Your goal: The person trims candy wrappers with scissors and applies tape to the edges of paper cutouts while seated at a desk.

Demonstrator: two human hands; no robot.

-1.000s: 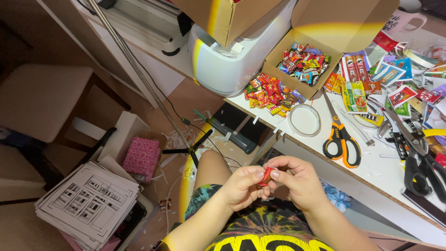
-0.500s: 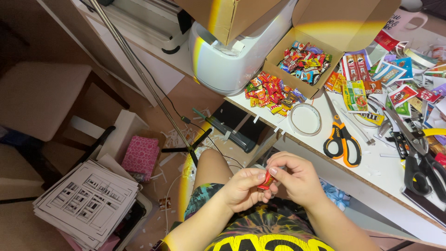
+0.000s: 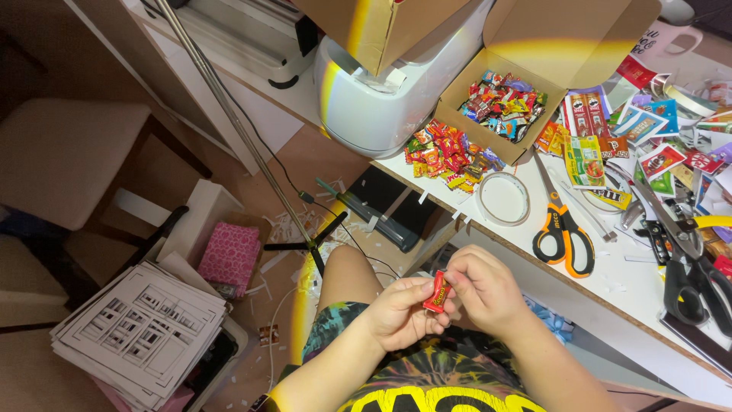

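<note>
Both my hands are together over my lap, below the white desk's edge (image 3: 610, 320). A small red miniature snack packet (image 3: 438, 294) stands between them. My left hand (image 3: 400, 313) pinches its lower part and my right hand (image 3: 480, 286) grips its upper edge with the fingertips. On the desk above lies a loose pile of similar tiny colourful packets (image 3: 450, 156), beside an open cardboard box (image 3: 503, 103) holding more of them.
Orange-handled scissors (image 3: 560, 229), a roll of clear tape (image 3: 503, 198), black pliers (image 3: 698, 282) and printed sheets of small wrappers (image 3: 640, 145) lie on the desk. A white machine (image 3: 381, 99) stands at its left end. On the floor: a paper stack (image 3: 137, 336), a pink box (image 3: 229, 255), a tripod leg (image 3: 229, 114).
My hands have stayed together in my lap. The red packet has turned more upright between my fingers and shows more fully now.
</note>
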